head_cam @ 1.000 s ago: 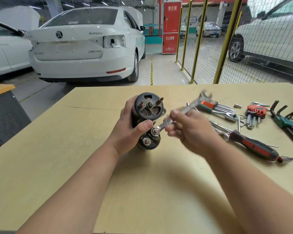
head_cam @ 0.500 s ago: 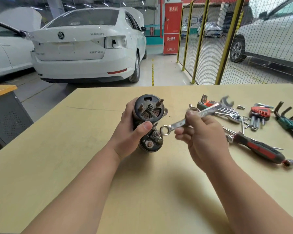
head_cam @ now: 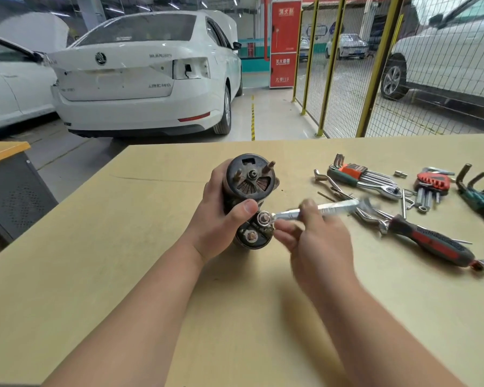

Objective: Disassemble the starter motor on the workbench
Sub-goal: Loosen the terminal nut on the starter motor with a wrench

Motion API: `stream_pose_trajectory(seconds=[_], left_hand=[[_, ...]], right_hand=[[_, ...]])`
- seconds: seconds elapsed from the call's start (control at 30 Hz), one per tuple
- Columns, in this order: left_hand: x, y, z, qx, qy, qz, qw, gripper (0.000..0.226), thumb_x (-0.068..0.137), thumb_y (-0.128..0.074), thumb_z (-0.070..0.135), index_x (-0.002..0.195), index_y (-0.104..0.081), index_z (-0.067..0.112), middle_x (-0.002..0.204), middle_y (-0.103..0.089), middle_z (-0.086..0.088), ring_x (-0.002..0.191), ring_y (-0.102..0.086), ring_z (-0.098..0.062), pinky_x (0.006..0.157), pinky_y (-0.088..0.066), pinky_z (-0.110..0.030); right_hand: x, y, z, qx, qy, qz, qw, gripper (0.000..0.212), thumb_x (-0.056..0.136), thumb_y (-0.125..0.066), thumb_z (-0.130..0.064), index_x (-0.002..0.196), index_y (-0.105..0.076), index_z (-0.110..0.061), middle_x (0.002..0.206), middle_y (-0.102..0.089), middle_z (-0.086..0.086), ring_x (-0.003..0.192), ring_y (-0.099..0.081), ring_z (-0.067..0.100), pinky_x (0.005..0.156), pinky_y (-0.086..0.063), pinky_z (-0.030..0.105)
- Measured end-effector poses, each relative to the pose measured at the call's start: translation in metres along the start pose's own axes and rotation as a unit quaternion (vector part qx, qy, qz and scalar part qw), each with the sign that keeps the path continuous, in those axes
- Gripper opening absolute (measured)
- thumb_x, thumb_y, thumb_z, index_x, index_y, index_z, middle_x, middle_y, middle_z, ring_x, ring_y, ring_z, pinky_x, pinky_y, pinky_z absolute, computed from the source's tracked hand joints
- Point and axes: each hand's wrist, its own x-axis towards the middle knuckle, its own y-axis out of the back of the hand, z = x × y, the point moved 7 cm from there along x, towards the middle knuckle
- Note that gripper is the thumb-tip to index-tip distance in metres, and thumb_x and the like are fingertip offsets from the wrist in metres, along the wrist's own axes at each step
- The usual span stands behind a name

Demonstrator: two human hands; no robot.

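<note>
Your left hand (head_cam: pixel 221 219) wraps the starter motor (head_cam: pixel 250 177), upright over the workbench (head_cam: pixel 123 247); your right hand (head_cam: pixel 319 241) pinches the wrench (head_cam: pixel 330 209), its ring end on a terminal nut (head_cam: pixel 264 218). The motor looks heavy, rigid and probably greasy, so grip the round body, not the studs (head_cam: pixel 271 165).
</note>
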Motion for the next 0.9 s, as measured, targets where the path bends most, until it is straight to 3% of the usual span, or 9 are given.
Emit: stream_pose_trajectory(seconds=[0.1,0.17,0.3,0.37,0.43,0.53,0.67,0.77,0.9], left_hand=[[0.000,-0.001,0.001,0.001,0.004,-0.003,1.000,0.063,0.067,-0.058,0.056,0.124,-0.038,0.037,0.133,-0.049,-0.010,0.129,-0.042,-0.031,0.107,-0.034,-0.055],[-0.001,-0.001,0.000,0.001,0.008,-0.007,1.000,0.066,0.067,-0.058,0.057,0.126,-0.038,0.036,0.133,-0.050,-0.011,0.129,-0.042,-0.032,0.107,-0.034,-0.056],[-0.003,0.003,-0.004,-0.013,0.018,-0.008,1.000,0.067,0.066,-0.059,0.057,0.126,-0.037,0.036,0.134,-0.050,-0.010,0.129,-0.043,-0.032,0.107,-0.035,-0.056],[-0.003,0.003,-0.005,-0.019,0.022,-0.009,1.000,0.066,0.066,-0.059,0.058,0.125,-0.038,0.038,0.133,-0.051,-0.009,0.130,-0.043,-0.032,0.107,-0.035,-0.056],[-0.004,0.004,-0.005,-0.019,0.022,-0.007,1.000,0.065,0.067,-0.058,0.058,0.126,-0.038,0.039,0.133,-0.051,-0.009,0.129,-0.043,-0.031,0.107,-0.035,-0.056],[-0.004,0.003,-0.005,-0.017,0.019,-0.008,1.000,0.066,0.068,-0.057,0.057,0.128,-0.037,0.037,0.134,-0.050,-0.009,0.130,-0.043,-0.031,0.107,-0.035,-0.056],[-0.003,0.003,-0.004,-0.019,0.018,-0.002,1.000,0.066,0.068,-0.058,0.057,0.128,-0.037,0.036,0.134,-0.050,-0.011,0.130,-0.043,-0.031,0.107,-0.035,-0.056],[-0.003,0.003,-0.004,-0.022,0.017,0.001,1.000,0.065,0.069,-0.058,0.057,0.127,-0.038,0.036,0.133,-0.051,-0.013,0.128,-0.045,-0.032,0.106,-0.035,-0.057],[-0.003,0.003,-0.005,-0.019,0.017,0.005,1.000,0.068,0.069,-0.058,0.063,0.127,-0.037,0.034,0.130,-0.052,-0.014,0.126,-0.046,-0.033,0.105,-0.036,-0.058]], right_hand=[[0.018,-0.036,-0.036,-0.181,0.043,-0.174,0.967,0.019,0.099,-0.045,-0.011,0.080,-0.049,-0.007,0.062,-0.057,0.009,0.039,-0.050,0.010,0.037,-0.042,0.022],[0.018,-0.057,-0.063,-0.212,0.107,-0.247,0.939,0.017,0.098,-0.046,-0.010,0.082,-0.051,-0.006,0.058,-0.058,0.006,0.040,-0.051,0.012,0.038,-0.044,0.023],[0.022,-0.047,-0.090,-0.034,0.101,-0.240,0.965,0.016,0.096,-0.042,-0.015,0.082,-0.049,-0.010,0.065,-0.059,0.001,0.047,-0.054,0.016,0.046,-0.047,0.028],[0.020,-0.029,-0.076,-0.137,0.058,-0.237,0.960,0.018,0.093,-0.042,-0.007,0.081,-0.055,-0.012,0.065,-0.058,0.004,0.053,-0.055,0.020,0.054,-0.048,0.033],[0.013,-0.014,-0.052,-0.307,0.051,-0.238,0.920,0.035,0.086,-0.043,0.005,0.075,-0.064,-0.021,0.062,-0.055,0.005,0.048,-0.051,0.019,0.048,-0.045,0.027],[-0.005,-0.015,-0.027,-0.434,0.076,-0.280,0.853,0.030,0.079,-0.052,-0.012,0.083,-0.069,-0.035,0.053,-0.038,-0.004,0.042,-0.033,0.012,0.037,-0.028,0.017],[-0.012,-0.019,-0.025,-0.445,0.105,-0.248,0.854,0.026,0.073,-0.051,-0.028,0.087,-0.066,-0.043,0.045,-0.032,-0.011,0.038,-0.028,0.007,0.034,-0.024,0.014],[-0.025,-0.030,-0.028,-0.460,0.156,-0.265,0.833,0.032,0.077,-0.051,-0.014,0.093,-0.065,-0.038,0.046,-0.035,-0.013,0.041,-0.029,0.003,0.037,-0.026,0.011],[-0.035,-0.030,-0.016,-0.328,0.026,-0.350,0.877,0.048,0.077,-0.049,-0.009,0.106,-0.065,-0.044,0.051,-0.035,-0.011,0.040,-0.027,0.007,0.036,-0.025,0.014]])
